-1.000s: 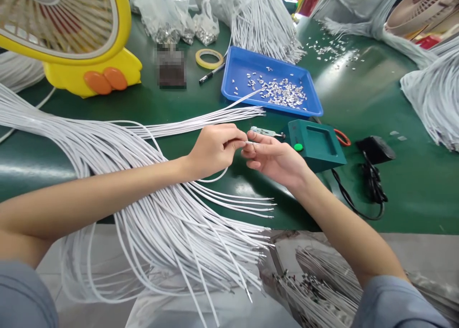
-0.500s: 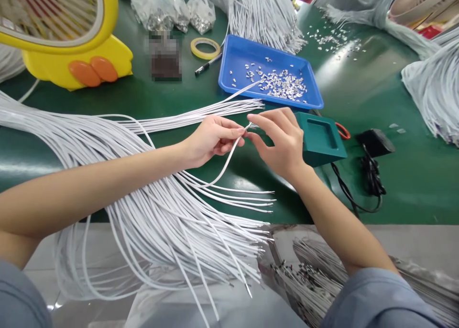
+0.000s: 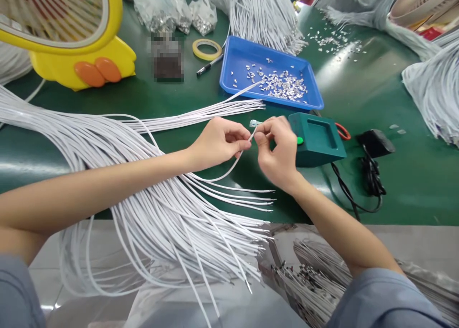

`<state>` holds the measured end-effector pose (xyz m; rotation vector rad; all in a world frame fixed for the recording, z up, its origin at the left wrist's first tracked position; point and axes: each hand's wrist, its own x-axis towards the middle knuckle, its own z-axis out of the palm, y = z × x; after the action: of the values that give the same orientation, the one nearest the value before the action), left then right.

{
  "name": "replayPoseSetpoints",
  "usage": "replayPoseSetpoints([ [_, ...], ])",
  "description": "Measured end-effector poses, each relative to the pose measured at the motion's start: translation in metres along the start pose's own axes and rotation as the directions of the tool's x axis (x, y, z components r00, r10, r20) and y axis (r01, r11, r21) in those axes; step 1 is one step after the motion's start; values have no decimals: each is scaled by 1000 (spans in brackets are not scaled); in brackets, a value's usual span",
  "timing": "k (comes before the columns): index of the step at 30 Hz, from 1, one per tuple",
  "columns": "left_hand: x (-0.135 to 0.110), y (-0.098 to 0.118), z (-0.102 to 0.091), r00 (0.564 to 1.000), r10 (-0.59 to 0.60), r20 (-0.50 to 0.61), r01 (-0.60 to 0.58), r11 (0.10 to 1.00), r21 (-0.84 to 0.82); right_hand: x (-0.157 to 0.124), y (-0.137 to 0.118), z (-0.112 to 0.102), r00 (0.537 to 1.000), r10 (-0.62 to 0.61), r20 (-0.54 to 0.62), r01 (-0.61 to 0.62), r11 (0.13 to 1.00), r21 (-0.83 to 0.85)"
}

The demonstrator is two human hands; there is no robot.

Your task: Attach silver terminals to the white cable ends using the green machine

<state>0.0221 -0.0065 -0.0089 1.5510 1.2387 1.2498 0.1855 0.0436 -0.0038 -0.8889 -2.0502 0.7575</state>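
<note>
My left hand point(image 3: 223, 144) pinches a thin white cable point(image 3: 234, 164) between thumb and fingers, close to the cable's end. My right hand point(image 3: 278, 148) faces it, with thumb and forefinger closed on the tip of that same cable; the tip itself is hidden by the fingers. Just behind the right fingertips pokes out a small clear piece point(image 3: 254, 123). A green box-shaped device point(image 3: 319, 139) with a recessed top stands right beside my right hand. Under my left forearm fans a large bundle of white cables point(image 3: 154, 213), their stripped ends hanging past the table edge.
A blue tray point(image 3: 229, 86) holds many small metal pieces. Behind it are yellow tape point(image 3: 207, 49), a pen point(image 3: 210, 65) and bags of metal parts point(image 3: 203, 17). A yellow fan point(image 3: 82, 65) stands left. A black adapter point(image 3: 376, 142) with its cord lies right on the green table point(image 3: 412, 189).
My right hand's fingers, spread around the cable tip before, have closed onto it. Both hands shifted slightly, the left one to the right. The clear piece now shows behind the right fingers.
</note>
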Motion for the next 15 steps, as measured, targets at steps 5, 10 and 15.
replayPoseSetpoints([
  [5, 1, -14, -7, 913, 408, 6, -352, 780, 517, 8, -6, -5, 674, 339, 657, -726, 470, 502],
  [10, 4, -2, -4, 988, 23, -153, -15, 999, 52, 12, -1, -8, 863, 361, 353, -501, 701, 508],
  [15, 7, 8, -5, 947, -321, 29, 296, 828, -476, 9, 9, -4, 994, -94, -53, 93, 995, -28],
])
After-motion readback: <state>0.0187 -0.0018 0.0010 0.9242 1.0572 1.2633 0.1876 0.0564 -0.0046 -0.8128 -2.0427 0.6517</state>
